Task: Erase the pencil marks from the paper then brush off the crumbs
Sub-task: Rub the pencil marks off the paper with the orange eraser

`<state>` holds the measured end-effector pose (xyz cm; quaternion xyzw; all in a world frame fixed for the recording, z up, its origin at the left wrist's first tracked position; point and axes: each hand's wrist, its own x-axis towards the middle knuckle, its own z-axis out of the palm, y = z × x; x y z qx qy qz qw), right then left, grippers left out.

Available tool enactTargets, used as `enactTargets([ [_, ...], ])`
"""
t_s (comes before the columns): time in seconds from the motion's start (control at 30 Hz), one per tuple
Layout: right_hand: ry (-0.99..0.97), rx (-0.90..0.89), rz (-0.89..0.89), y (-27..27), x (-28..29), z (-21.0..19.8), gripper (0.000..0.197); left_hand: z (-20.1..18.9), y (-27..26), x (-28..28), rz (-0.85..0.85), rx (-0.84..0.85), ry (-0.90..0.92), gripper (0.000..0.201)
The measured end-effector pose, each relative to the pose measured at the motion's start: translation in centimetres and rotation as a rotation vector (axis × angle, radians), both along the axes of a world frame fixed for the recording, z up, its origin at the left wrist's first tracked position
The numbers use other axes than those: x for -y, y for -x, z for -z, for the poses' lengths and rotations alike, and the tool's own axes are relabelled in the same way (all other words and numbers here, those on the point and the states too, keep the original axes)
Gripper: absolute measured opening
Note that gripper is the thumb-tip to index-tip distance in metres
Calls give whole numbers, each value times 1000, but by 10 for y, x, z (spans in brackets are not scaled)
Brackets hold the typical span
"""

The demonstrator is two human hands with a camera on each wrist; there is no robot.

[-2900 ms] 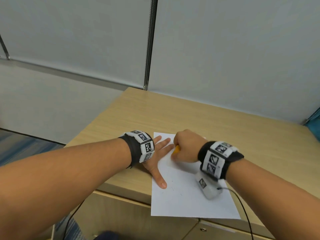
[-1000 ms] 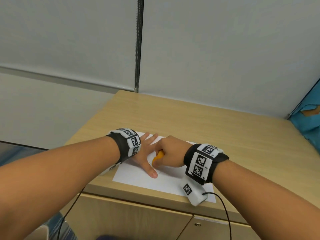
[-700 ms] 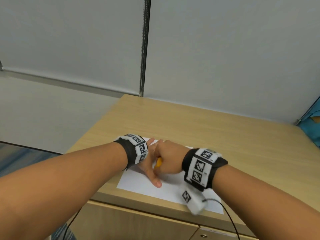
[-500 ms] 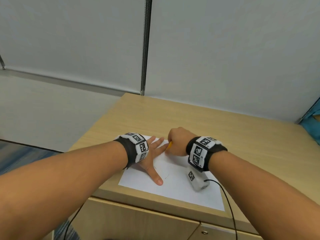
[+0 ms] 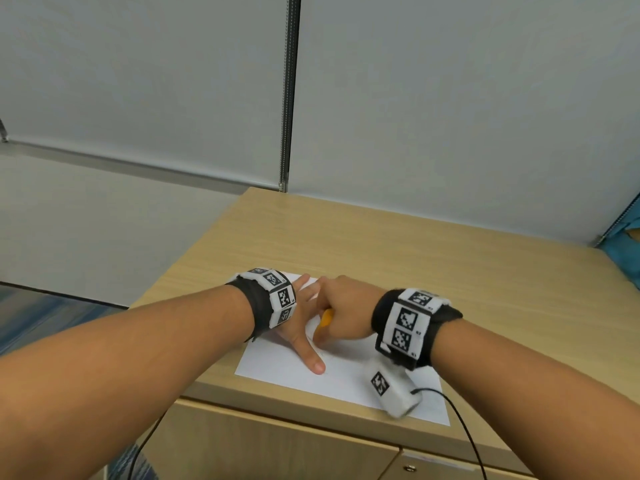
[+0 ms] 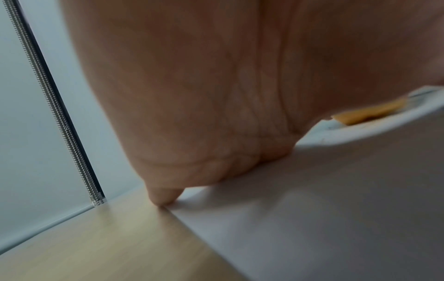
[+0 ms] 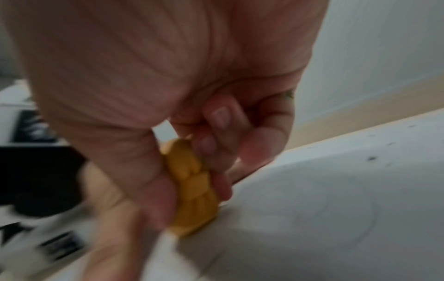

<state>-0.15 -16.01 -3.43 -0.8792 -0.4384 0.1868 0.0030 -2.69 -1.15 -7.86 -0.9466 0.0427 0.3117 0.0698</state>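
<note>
A white sheet of paper (image 5: 349,375) lies near the front edge of the wooden desk (image 5: 433,258). My left hand (image 5: 304,327) lies flat on the sheet's left part, fingers spread, thumb pointing toward me. My right hand (image 5: 341,317) grips a yellow eraser (image 5: 325,318) and presses it on the paper beside the left thumb. In the right wrist view the yellow eraser (image 7: 192,186) sits between thumb and curled fingers, its lower end on the paper (image 7: 324,199), where faint curved pencil lines and dark crumbs show. In the left wrist view the left hand (image 6: 204,114) rests on the paper (image 6: 336,209).
The desk stands against grey partition walls (image 5: 450,98). A bead chain (image 5: 285,98) hangs along the seam behind it. Cabinet doors (image 5: 277,452) lie under the front edge. A blue object (image 5: 627,251) is at the far right. A black cable (image 5: 464,427) trails from my right wrist.
My right hand with the eraser has moved back toward me and to the left across the paper, close beside my left thumb. My left hand stays flat on the sheet.
</note>
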Motion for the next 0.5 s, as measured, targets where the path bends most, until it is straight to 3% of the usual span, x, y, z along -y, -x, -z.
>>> enactTargets([
  [0.13,-52,145,174,-32,-1,-8,23,-2,3,0,-4,34,30,147],
  [0.3,16,43,-45,2,-4,1,20,0,-1,2,-13,-15,-5,144],
  [0.5,-104,144,104,-26,-3,-1,23,0,1,1,1,25,10,146],
])
